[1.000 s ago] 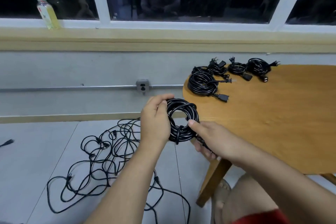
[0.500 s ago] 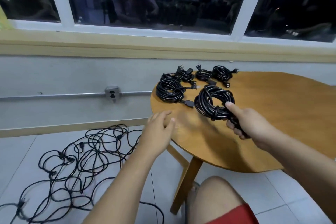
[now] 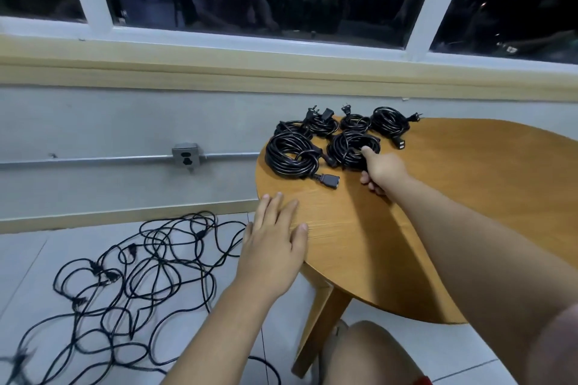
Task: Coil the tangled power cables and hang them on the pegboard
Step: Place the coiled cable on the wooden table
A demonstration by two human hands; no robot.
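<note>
My right hand (image 3: 383,170) pinches the black coiled power cable (image 3: 348,148) down on the round wooden table (image 3: 453,203); my left hand (image 3: 272,247) lies flat, fingers spread. Judged step: set-down. Next: release, then fetch the tangled black floor cables (image 3: 140,275), lower left of the grip.

1 head-worn view looks forward and down, close over table (image 3: 438,212) and floor (image 3: 47,259).

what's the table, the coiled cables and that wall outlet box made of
The table: wood or wood veneer, by the visible grain lines; smooth satin finish. The coiled cables: black flexible jacket, likely rubber or PVC, slightly glossy highlights. The outlet box: looks like bare grey metal, dull sheen, on a matching conduit.
</note>
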